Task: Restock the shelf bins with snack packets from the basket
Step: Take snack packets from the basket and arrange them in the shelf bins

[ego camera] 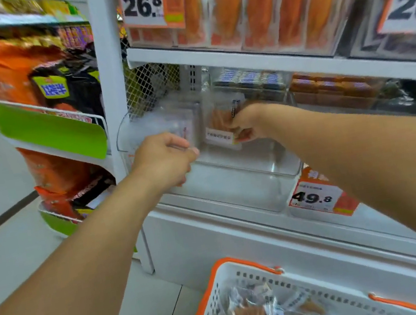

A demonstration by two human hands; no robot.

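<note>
A clear plastic snack packet with orange sticks inside and a white label (223, 125) stands upright in the clear plastic shelf bin (259, 176), pinched at its lower right edge by the right hand (249, 123), fingers curled on it. Just left of it, the left hand (165, 158) curls round the edge of a second, paler clear packet (182, 123) in the same bin. Below both hands sits the white basket with orange handles (222, 291), holding more packets (253, 313). Under the right forearm an orange price tag reading 49.8 (316, 197) hangs on the white shelf front (214, 238).
</note>
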